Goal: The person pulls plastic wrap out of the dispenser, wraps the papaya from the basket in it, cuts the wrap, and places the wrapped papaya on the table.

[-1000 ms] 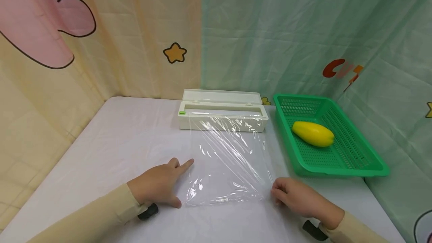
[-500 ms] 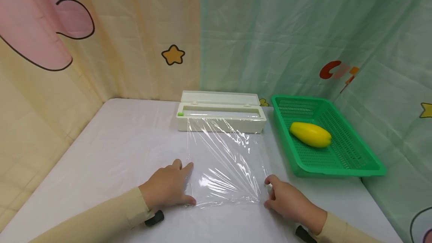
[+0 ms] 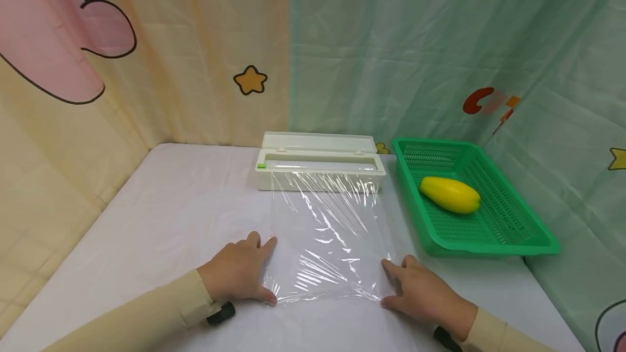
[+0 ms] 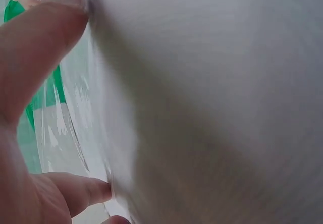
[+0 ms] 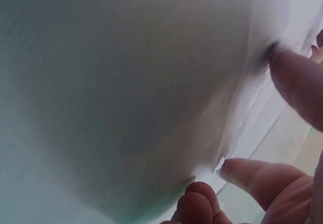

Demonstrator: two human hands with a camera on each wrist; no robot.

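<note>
A clear sheet of cling film (image 3: 323, 249) runs from a white cling film dispenser (image 3: 320, 181), its lid raised, onto the table. At the sheet's near left corner lies my left hand (image 3: 237, 271), thumb and index finger spread and pressing on the film's side edge. My right hand (image 3: 427, 291) rests at the near right corner in the same way, fingertips on the film. In the left wrist view the thumb (image 4: 45, 47) and a fingertip touch the film against the white surface. The right wrist view shows the thumb (image 5: 298, 77) and index finger (image 5: 252, 176) set apart on the film edge.
To the right stands a green plastic basket (image 3: 430, 235) holding a yellow papaya-like fruit (image 3: 450, 195). A white cloth (image 3: 195, 194) covers the table. Printed curtains (image 3: 205, 53) hang behind it and along both sides.
My right hand has gone from pinching the film's corner to spreading its thumb and index finger on it. The near part of the film lies flatter. The left hand has shifted slightly right.
</note>
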